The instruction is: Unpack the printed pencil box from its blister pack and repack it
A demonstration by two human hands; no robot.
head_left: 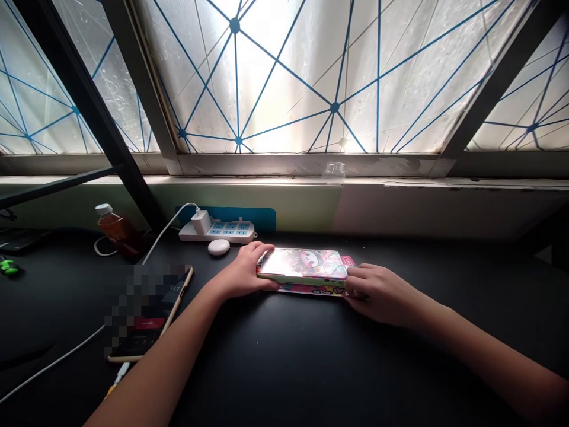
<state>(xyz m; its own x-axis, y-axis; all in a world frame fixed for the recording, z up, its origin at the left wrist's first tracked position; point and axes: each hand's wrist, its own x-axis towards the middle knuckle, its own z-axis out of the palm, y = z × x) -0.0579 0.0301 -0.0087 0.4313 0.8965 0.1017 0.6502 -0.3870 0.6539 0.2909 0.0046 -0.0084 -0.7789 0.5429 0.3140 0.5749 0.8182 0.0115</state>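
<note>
A shiny, pastel pencil box (302,265) with a cartoon character on its lid lies on the black desk. Below its green-edged side shows a colourful printed layer marked "PENCIL BOX" (326,291); a pink piece (348,260) sticks out at the right end. My left hand (244,270) grips the left end, thumb along the near side and fingers over the far edge. At the right end, my right hand (377,293) has its fingers curled in and closed against the box's edge. What exactly those fingertips pinch is hidden.
Behind the box stand a white power strip (235,230) with a plugged-in charger (201,222) and a small white round case (219,247). On the left are a tilted phone or tablet (175,296), a drink bottle (120,231) and white cables. A window borders the desk.
</note>
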